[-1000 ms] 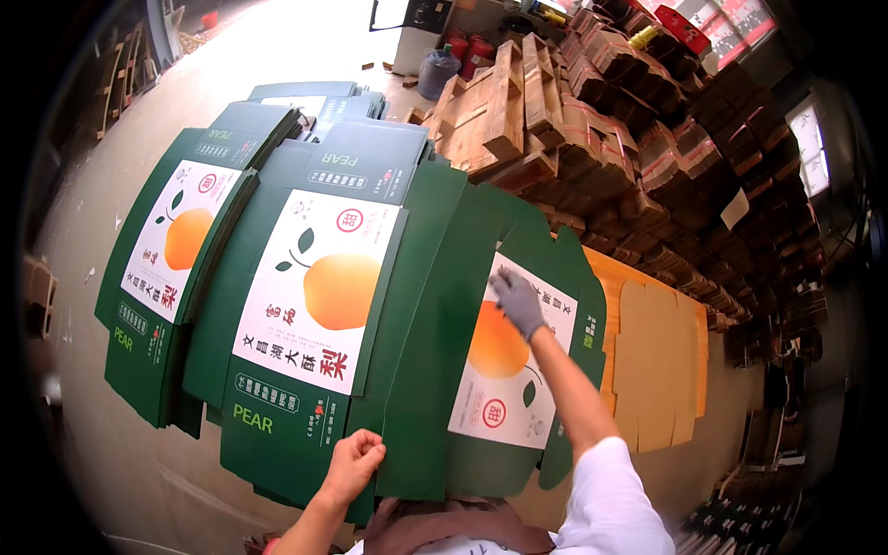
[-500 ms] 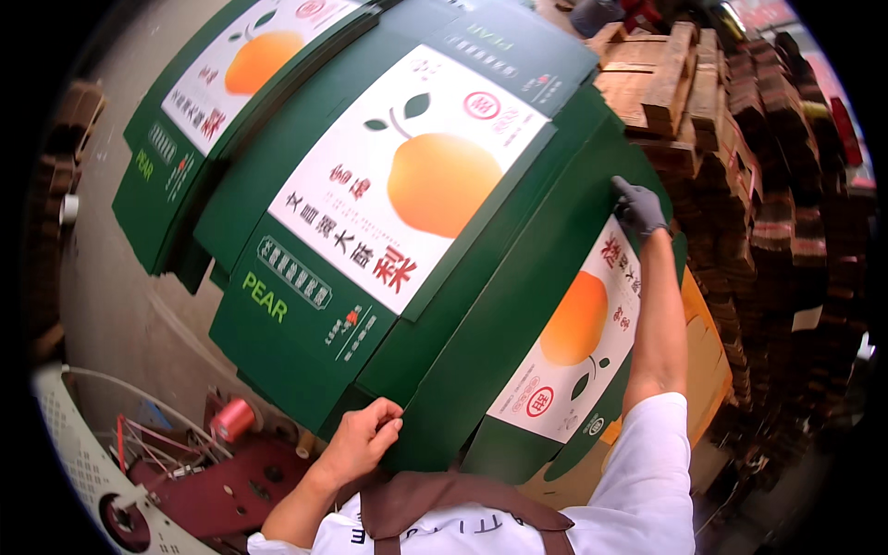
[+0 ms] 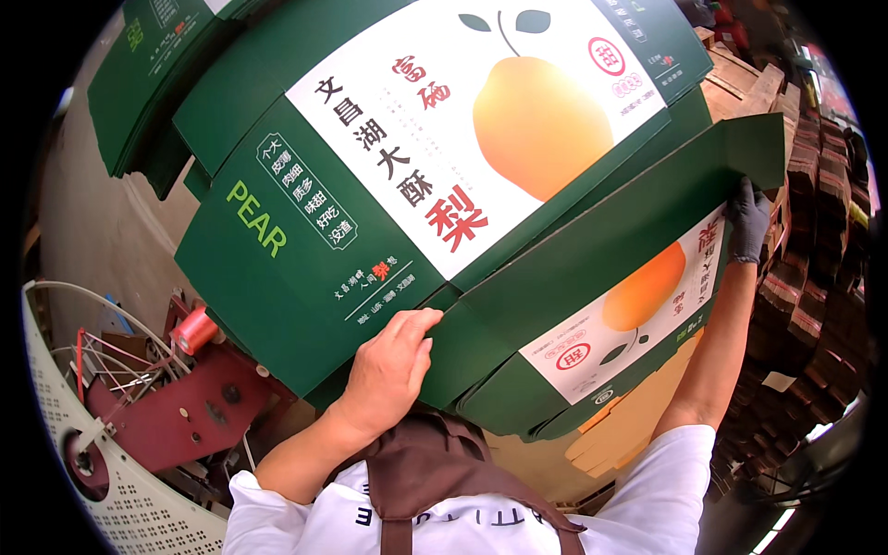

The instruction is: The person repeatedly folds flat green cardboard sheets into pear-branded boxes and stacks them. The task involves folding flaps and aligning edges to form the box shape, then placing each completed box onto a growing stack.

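Observation:
A flat green pear carton (image 3: 573, 250) with a white panel and printed orange pear lies along the near side, its long flap raised. My bare left hand (image 3: 387, 370) pinches the flap's near left end, fingers curled together. At the far right end my right hand (image 3: 747, 227), in a dark grey glove, grips the carton, its fingertips at the flap's base and its thumb partly hidden. Beyond it lies a stack of flat green cartons (image 3: 546, 120), the top one showing a big pear on white.
Another green carton stack (image 3: 139, 92) stands at the upper left. Below left are a dark red machine part (image 3: 190, 407), a red spool (image 3: 194, 331) and a perforated pale panel (image 3: 139, 499). Wooden pallets (image 3: 745, 92) and tall cardboard stacks (image 3: 814, 240) line the right; tan cardboard (image 3: 620, 416) lies low.
My right hand has shifted right and its fingers have gone from pointing across the carton to gripping its end. The long flap has tilted up. The view has moved closer to the cartons.

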{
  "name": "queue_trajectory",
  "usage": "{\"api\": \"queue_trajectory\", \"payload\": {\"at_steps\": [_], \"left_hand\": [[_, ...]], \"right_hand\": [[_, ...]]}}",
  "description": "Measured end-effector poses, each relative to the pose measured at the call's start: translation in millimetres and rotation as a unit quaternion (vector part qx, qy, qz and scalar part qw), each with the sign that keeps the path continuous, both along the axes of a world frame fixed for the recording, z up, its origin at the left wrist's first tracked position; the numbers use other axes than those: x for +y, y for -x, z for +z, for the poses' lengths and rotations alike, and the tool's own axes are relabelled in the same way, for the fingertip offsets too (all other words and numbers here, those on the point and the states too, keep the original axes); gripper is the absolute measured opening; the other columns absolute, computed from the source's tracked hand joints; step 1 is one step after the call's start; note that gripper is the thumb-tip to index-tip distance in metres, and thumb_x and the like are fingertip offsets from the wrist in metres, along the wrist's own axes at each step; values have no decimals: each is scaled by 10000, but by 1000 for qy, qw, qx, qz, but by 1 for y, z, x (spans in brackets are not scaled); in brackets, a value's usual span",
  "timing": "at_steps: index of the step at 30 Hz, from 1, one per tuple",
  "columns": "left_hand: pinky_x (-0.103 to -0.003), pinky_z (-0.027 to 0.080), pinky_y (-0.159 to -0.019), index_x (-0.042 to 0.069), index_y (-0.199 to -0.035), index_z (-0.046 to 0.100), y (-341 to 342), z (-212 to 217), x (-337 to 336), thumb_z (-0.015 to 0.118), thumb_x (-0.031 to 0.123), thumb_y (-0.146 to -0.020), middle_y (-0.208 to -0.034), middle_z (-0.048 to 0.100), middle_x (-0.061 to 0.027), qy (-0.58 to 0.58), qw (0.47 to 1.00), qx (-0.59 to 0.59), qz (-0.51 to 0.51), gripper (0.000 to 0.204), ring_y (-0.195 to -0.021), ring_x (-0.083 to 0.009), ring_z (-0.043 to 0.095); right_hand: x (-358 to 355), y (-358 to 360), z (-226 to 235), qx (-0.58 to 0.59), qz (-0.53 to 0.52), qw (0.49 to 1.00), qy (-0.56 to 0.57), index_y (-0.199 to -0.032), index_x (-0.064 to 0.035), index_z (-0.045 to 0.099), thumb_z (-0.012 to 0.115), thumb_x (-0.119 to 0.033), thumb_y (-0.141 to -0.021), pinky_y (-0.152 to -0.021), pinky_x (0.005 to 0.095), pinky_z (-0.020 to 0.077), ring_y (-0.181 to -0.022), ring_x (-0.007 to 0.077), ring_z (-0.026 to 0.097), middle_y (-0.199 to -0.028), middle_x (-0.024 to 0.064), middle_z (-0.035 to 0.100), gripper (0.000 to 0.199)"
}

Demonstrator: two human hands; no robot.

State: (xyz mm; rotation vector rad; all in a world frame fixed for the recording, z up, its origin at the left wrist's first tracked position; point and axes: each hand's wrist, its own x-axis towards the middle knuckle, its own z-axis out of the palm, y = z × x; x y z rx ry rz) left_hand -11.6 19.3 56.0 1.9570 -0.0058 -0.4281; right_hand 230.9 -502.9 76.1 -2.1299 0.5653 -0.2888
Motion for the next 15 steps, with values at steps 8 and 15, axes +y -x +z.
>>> {"api": "queue_trajectory", "payload": {"at_steps": [8, 15], "left_hand": [[-359, 512, -649, 73, -1274, 610, 0, -12, -4, 657, -94, -757, -1007, 562, -82, -103, 988, -104, -48, 545, -782, -241, 586], [-332, 483, -615, 67, -1242, 640, -6, -19, 0, 663, -103, -724, -974, 563, -75, -87, 988, -116, -49, 546, -715, -220, 530]], "right_hand": [[20, -17, -7, 43, 12, 998, 48, -967, -20, 585, 656, -317, -956, -497, 204, 408, -551, 57, 482, -723, -12, 557, 306], [3, -26, -17, 77, 30, 995, 48, -931, -41, 582, 661, -348, -949, -476, 203, 382, -517, 53, 454, -687, -26, 531, 317]]}}
